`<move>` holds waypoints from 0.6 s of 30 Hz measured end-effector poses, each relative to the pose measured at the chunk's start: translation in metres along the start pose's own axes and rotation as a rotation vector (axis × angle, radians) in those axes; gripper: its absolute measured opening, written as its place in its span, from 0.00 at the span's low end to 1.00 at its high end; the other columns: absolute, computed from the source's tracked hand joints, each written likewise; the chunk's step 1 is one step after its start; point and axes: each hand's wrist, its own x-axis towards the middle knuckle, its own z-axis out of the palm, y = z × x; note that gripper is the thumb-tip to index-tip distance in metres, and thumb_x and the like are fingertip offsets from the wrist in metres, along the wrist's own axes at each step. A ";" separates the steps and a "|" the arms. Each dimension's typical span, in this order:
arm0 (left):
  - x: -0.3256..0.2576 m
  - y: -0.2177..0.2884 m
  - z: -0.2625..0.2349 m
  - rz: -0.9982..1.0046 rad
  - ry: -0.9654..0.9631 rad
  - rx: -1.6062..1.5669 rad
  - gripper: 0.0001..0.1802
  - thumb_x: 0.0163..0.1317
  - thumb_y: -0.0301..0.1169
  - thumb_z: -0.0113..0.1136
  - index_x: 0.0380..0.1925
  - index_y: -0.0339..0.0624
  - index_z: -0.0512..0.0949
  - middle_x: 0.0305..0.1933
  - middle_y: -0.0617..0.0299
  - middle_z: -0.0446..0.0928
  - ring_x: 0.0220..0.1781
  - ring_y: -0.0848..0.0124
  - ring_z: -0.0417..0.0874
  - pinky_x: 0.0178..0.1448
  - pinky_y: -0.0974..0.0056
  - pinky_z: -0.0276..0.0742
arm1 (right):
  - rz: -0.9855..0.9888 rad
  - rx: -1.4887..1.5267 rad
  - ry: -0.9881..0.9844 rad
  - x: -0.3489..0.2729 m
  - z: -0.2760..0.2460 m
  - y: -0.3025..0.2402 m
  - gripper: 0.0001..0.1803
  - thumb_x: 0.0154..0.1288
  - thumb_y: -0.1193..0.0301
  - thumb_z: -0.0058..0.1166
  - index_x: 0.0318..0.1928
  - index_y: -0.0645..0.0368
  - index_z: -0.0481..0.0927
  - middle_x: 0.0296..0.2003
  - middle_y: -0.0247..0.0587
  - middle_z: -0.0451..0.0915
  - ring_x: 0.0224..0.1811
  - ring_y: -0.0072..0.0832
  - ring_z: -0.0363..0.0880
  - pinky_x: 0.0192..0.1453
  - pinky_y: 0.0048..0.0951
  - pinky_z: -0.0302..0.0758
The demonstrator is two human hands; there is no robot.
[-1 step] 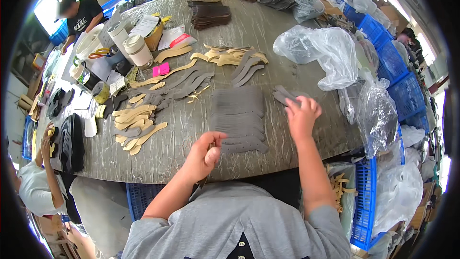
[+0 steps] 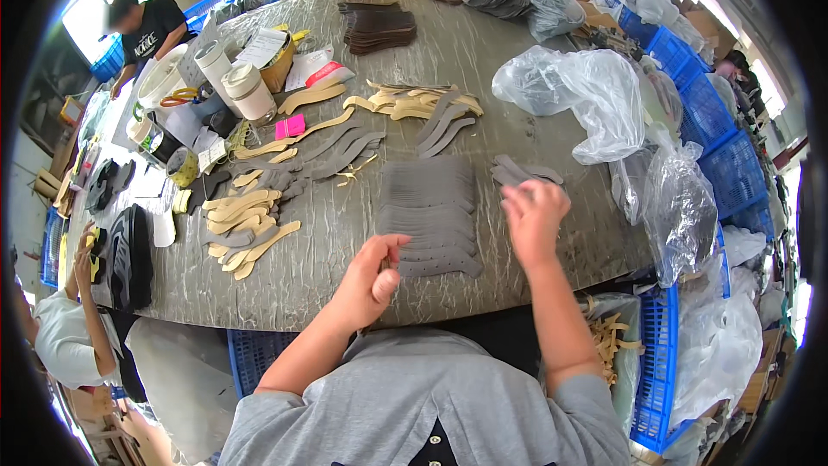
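A long row of overlapping grey curved cut pieces (image 2: 429,216), with small holes along the nearest one, lies in front of me. My left hand (image 2: 366,285) is at its near left corner, fingers curled and index finger pointing toward the pieces. Whatever its fingers may hold is hidden. To the right of the row, a small pile of similar grey pieces (image 2: 524,170) rests on the table. Just on the near side of that pile hovers my right hand (image 2: 538,217), its fingers bent and somewhat apart, with nothing visible in them.
Tan and grey curved pieces (image 2: 241,216) lie in heaps at left, more tan ones (image 2: 401,102) farther back. White cups (image 2: 248,92) stand back left; clear plastic bags (image 2: 595,103) cover the right side. Blue crates (image 2: 657,362) line the right edge. Other people work around the table.
My right hand has drawn back toward me from the small grey pile, uncovering more of it. The left hand stays in nearly the same place.
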 end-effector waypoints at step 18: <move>0.021 0.026 0.040 0.171 -0.266 0.499 0.55 0.50 0.68 0.54 0.68 0.39 0.56 0.43 0.48 0.68 0.30 0.52 0.78 0.31 0.53 0.78 | 0.270 1.131 -0.540 -0.045 -0.035 -0.089 0.06 0.59 0.76 0.58 0.35 0.65 0.83 0.30 0.46 0.82 0.29 0.36 0.81 0.33 0.32 0.75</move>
